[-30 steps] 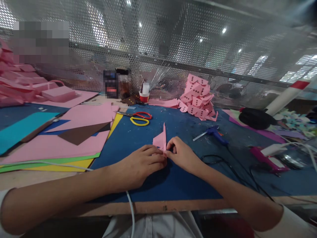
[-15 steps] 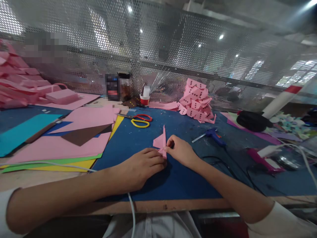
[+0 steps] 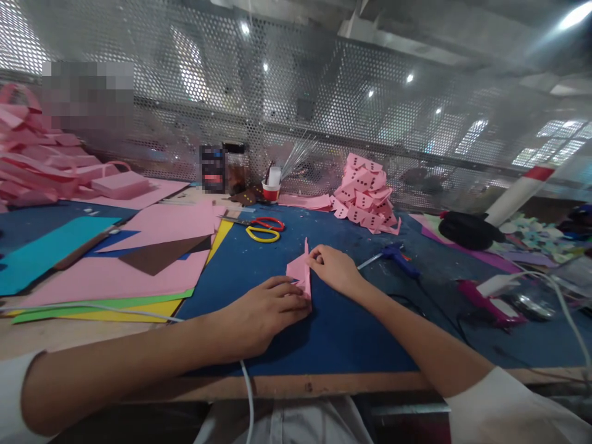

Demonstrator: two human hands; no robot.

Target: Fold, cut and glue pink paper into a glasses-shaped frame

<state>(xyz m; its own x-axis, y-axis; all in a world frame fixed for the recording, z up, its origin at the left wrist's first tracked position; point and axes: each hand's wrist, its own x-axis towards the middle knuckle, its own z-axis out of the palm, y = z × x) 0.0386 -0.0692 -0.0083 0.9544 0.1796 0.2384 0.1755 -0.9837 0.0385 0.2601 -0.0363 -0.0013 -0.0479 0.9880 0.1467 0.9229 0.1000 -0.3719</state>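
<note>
A small folded pink paper piece (image 3: 300,271) with a pointed tip stands on the blue mat (image 3: 324,333) in front of me. My left hand (image 3: 263,311) lies flat on its near end, fingers pressing the paper down. My right hand (image 3: 333,268) has its fingers closed in a pinch along the paper's right edge, a little farther up.
Red and yellow scissors (image 3: 259,228) lie behind the paper. Coloured card sheets (image 3: 115,265) cover the left. A heap of dotted pink cutouts (image 3: 365,194) sits at the back, a blue glue gun (image 3: 398,256) and a pink one (image 3: 485,299) with black cables on the right. Perforated metal screen behind.
My right hand has slid away from me along the paper's edge, from its near end toward the middle. My left hand has stayed pressing the near end.
</note>
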